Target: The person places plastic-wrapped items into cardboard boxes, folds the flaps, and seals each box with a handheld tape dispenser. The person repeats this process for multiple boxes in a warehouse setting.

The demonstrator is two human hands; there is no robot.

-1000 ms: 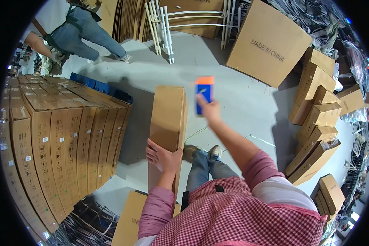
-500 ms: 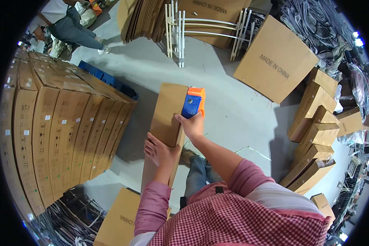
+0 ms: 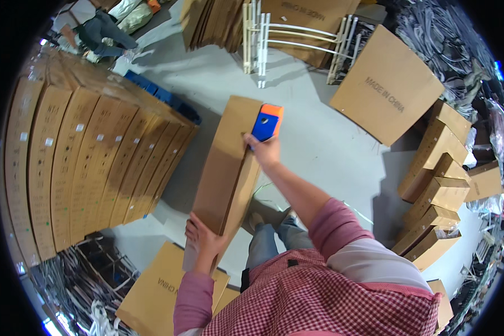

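A long, narrow cardboard box (image 3: 224,162) stands in front of me, running from the far middle toward my legs. My right hand (image 3: 265,149) grips an orange and blue tape dispenser (image 3: 265,124) against the right side of the box's far end. Lower down, my left hand (image 3: 206,238) holds the box near its closer end, fingers round the left edge and thumb across toward the right. A dark gap runs along the box between its top face and the right side.
Tall cartons (image 3: 89,162) stand in a row at left, by a blue pallet (image 3: 157,95). White metal frames (image 3: 263,50) and a flat carton (image 3: 386,87) are beyond. Smaller boxes (image 3: 434,185) line the right. Another carton (image 3: 157,291) lies behind my left arm. A person (image 3: 101,33) is at far left.
My left hand has slid along the box toward its near end. My right hand stays at the far end with the tape dispenser. The whole view has shifted slightly.
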